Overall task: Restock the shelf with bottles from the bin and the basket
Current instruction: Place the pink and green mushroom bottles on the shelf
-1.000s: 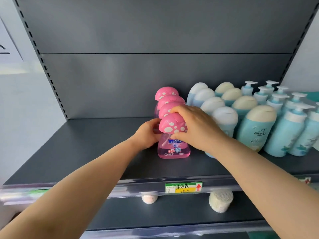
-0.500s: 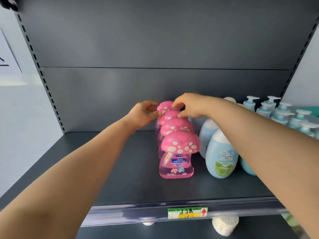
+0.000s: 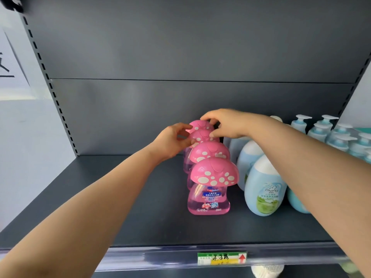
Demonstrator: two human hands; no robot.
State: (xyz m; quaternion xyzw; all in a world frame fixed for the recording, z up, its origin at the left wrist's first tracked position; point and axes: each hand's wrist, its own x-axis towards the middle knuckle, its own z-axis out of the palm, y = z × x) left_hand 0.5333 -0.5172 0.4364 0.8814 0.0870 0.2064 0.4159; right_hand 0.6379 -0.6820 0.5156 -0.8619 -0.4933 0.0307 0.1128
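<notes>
Several pink bottles with mushroom-shaped spotted caps stand in a row front to back on the dark grey shelf [image 3: 100, 207]. The front pink bottle [image 3: 208, 199] stands free. My left hand [image 3: 173, 140] and my right hand [image 3: 226, 123] reach to the back of the row. Their fingers curl round the caps of the rear pink bottles [image 3: 199, 130], left hand on the left side, right hand over the top and right side. The bin and the basket are out of view.
Pale blue bottles with white caps [image 3: 265, 189] stand right of the pink row. Blue pump bottles [image 3: 321, 129] fill the far right. A price label [image 3: 221, 257] sits on the shelf's front rail. The shelf left of the pink row is bare.
A second ago both hands were at the front pink bottle. They have moved back along the row to the rearmost caps and stayed there over the last half second.
</notes>
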